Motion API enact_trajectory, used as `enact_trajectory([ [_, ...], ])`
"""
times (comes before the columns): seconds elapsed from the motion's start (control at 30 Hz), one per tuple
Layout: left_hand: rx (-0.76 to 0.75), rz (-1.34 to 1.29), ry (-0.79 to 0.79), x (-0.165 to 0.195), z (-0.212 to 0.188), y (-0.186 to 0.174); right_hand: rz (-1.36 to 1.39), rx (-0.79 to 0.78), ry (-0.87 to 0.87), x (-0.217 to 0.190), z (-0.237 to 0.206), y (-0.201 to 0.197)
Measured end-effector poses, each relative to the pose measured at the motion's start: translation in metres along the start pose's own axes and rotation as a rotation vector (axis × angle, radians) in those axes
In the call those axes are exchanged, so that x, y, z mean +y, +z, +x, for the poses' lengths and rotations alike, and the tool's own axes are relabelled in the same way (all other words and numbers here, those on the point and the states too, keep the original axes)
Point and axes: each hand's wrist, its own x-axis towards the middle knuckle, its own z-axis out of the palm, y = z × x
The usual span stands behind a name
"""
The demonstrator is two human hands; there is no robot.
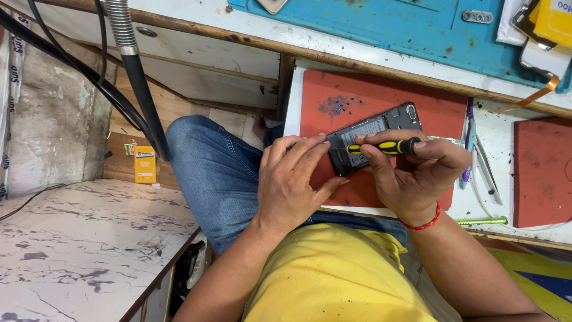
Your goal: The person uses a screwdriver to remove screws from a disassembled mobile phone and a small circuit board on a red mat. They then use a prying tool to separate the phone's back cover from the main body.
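The opened phone (370,138) lies on the red mat (381,98). The left hand (292,179) presses flat on its lower end. The right hand (417,173) pinches a screwdriver (384,146) over it. Risk: a slipping tip may gouge the exposed board, or a loosened screw may roll off.

Phone repair workshop, opened phone (372,140), screwdriver (384,146), work mats (381,95)

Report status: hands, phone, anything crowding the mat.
Left hand steadies opened phone on red mat. Right hand grips yellow-black screwdriver over phone. Tweezers lie beside the mat, apart from the phone.
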Motion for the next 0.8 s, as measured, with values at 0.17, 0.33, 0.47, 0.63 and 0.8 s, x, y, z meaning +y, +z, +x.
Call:
enact_trajectory([
  [0.17, -0.002, -0.008, -0.003, 0.000, 0.000, -0.001, -0.019, -0.008, -0.024, -0.001, 0.001, 0.001],
  [0.33, -0.004, -0.018, -0.004, -0.001, 0.000, -0.001, 0.004, -0.007, -0.021, -0.003, 0.003, 0.005],
  [0.47, 0.008, -0.011, -0.014, -0.001, -0.001, -0.001, -0.015, -0.070, -0.041, -0.004, 0.008, 0.013],
  [0.63, 0.007, -0.031, -0.020, 0.006, 0.005, -0.006, 0.087, -0.223, 0.040, -0.010, 0.023, 0.006],
  [0.8, 0.009, -0.055, -0.012, 0.012, 0.014, -0.017, 0.032, -0.279, -0.042, -0.013, 0.029, 0.013],
])
